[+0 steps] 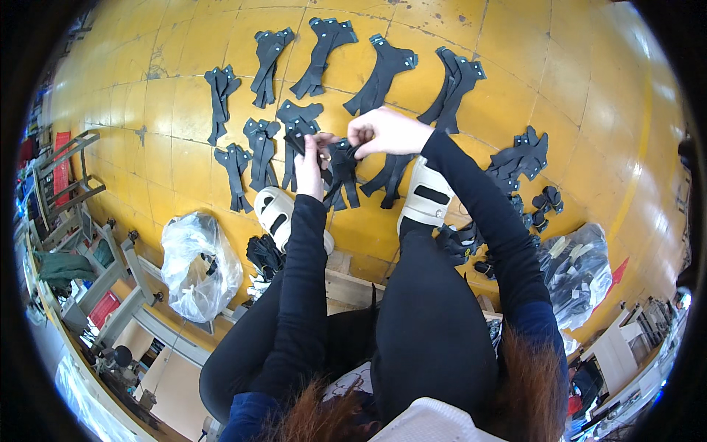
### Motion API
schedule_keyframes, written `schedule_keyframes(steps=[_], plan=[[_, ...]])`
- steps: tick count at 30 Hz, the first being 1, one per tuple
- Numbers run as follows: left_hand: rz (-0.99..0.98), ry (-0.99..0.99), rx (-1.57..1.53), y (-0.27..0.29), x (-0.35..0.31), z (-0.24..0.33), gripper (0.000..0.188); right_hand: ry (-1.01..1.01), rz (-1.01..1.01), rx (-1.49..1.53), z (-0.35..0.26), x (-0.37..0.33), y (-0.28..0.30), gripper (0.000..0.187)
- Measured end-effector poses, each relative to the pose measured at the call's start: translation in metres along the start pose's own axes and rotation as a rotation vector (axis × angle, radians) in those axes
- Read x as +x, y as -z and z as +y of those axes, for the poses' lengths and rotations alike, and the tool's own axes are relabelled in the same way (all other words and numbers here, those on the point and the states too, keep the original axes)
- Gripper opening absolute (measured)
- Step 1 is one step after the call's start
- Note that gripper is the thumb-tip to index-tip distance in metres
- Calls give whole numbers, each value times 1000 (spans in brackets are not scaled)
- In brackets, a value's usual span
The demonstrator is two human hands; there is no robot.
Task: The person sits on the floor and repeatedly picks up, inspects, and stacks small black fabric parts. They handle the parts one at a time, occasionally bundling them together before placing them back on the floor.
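Observation:
Over the yellow floor, my right hand (389,132) closes its fingertips on the upper end of a bundle of black cut fabric pieces (342,171). My left hand (309,173), fingers bent together, grips dark fabric at the bundle's left side; the exact hold is partly hidden by the fingers. Around them lie several crossed piles of similar black fabric pieces, such as a far-row pile (383,70) and a near-left pile (236,177), many with small pale tags at their upper ends. Another fabric pile (394,173) lies below my right wrist.
My white shoes (427,195) stand close to the near piles. A clear plastic bag (199,269) sits at left, another filled bag (578,272) at right. Loose black bundles (519,158) lie at right. A metal frame (66,169) stands far left.

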State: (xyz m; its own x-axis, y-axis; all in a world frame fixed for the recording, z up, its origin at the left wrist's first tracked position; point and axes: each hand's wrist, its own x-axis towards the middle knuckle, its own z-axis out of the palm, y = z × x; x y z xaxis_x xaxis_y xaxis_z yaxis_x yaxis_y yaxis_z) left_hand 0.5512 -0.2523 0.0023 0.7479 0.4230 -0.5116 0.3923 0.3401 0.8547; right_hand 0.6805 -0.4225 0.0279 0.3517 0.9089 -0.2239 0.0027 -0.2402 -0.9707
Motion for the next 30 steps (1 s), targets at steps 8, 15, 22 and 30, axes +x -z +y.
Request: schedule_keyframes(steps=[8, 15, 22, 30], plan=[[-246, 207, -142, 6, -12, -16, 20, -124, 322, 198, 16, 32, -41, 15], [-5, 174, -179, 50, 5, -22, 16, -119, 441, -358, 66, 20, -94, 28], [237, 99, -245, 75, 13, -21, 22, -100, 462, -630, 71, 14, -127, 33], [220, 119, -46, 70, 12, -34, 29, -50, 338, -445, 78, 10, -125, 11]])
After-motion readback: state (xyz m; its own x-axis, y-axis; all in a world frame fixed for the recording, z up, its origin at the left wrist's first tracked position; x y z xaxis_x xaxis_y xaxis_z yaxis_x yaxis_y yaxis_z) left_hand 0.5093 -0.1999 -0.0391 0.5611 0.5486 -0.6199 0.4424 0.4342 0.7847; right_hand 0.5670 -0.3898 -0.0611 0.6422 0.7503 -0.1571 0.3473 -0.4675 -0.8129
